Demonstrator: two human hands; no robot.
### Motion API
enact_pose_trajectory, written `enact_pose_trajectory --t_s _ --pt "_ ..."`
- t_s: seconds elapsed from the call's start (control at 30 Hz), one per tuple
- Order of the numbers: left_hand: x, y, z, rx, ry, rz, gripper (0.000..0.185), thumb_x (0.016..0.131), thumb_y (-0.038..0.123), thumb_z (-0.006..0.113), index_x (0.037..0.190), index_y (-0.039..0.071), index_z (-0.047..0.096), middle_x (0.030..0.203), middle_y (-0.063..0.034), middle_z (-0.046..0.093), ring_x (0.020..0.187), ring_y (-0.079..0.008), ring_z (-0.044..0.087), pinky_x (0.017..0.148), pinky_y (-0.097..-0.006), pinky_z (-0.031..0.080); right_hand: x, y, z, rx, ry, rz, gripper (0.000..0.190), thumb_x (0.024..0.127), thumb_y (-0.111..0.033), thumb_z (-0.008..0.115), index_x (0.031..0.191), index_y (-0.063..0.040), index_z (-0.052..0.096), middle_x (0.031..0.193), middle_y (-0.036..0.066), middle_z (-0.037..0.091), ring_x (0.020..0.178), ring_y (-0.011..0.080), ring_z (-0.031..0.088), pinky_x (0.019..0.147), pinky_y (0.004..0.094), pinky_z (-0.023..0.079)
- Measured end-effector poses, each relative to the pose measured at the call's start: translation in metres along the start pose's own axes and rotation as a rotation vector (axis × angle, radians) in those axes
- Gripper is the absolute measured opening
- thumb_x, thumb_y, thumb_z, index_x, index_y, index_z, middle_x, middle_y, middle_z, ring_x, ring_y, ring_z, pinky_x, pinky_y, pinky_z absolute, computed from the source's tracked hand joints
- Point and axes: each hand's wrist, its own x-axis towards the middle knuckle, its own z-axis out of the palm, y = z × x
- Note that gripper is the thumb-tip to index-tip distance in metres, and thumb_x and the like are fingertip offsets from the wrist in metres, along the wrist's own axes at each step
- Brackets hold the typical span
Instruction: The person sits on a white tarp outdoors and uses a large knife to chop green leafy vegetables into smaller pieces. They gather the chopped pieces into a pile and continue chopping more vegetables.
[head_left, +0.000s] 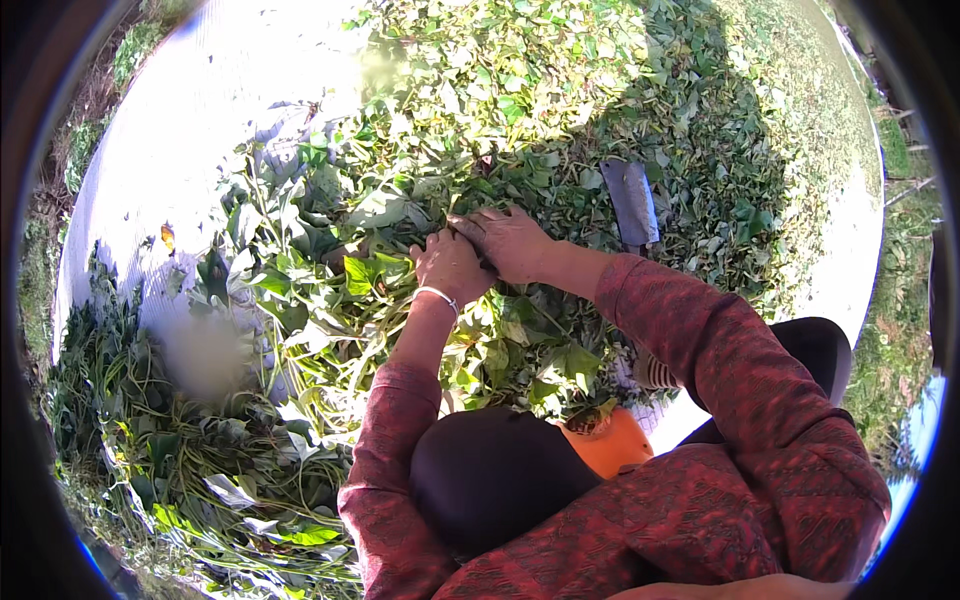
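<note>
My left hand (451, 268), with a pale bracelet at the wrist, is curled over a bunch of leafy green vines (360, 281). Against it lies my right hand (508, 241), its fingers bent over the same bunch and reaching across the left knuckles. The fingertips of both hands are partly hidden among leaves. Long pale stems trail from the bunch towards the lower left. To the right of my right hand, a cleaver (630, 201) with a broad metal blade rests flat on chopped leaves (697, 142); my sleeve covers part of its handle.
A white sheet (165, 142) lies beneath the greenery. More uncut vines (187, 442) are heaped at lower left. An orange plastic object (611, 442) sits beside my dark-clothed knee (502, 480). Grass (896, 300) borders the sheet on the right.
</note>
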Motion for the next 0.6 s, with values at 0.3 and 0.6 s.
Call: enact_pose_trajectory --t_s 0.3,0.6 --pt "-0.012 -0.017 -0.001 0.004 -0.195 -0.17 0.096 0.054 0.055 0.078 0.122 0.0 0.04 0.113 -0.0218 0.054 0.105 -0.0342 0.057 0.092 -0.0434 0.041 -0.003 -0.013 -0.008 -0.118 -0.055 0.094 0.069 0.075 -0.018 0.059 0.139 -0.011 0.033 0.135 0.011 0.041 0.13 0.0262 0.033 0.101 0.0534 0.029" --pt "-0.016 -0.014 0.012 -0.085 -0.107 -0.282 0.09 0.054 0.052 0.077 0.121 0.002 0.043 0.121 -0.0216 0.048 0.106 -0.04 0.054 0.09 -0.0429 0.045 -0.109 -0.064 0.074 0.584 -0.035 0.799 0.06 0.073 -0.019 0.062 0.125 0.002 0.04 0.111 0.025 0.054 0.099 0.0373 0.054 0.087 0.0454 0.043"
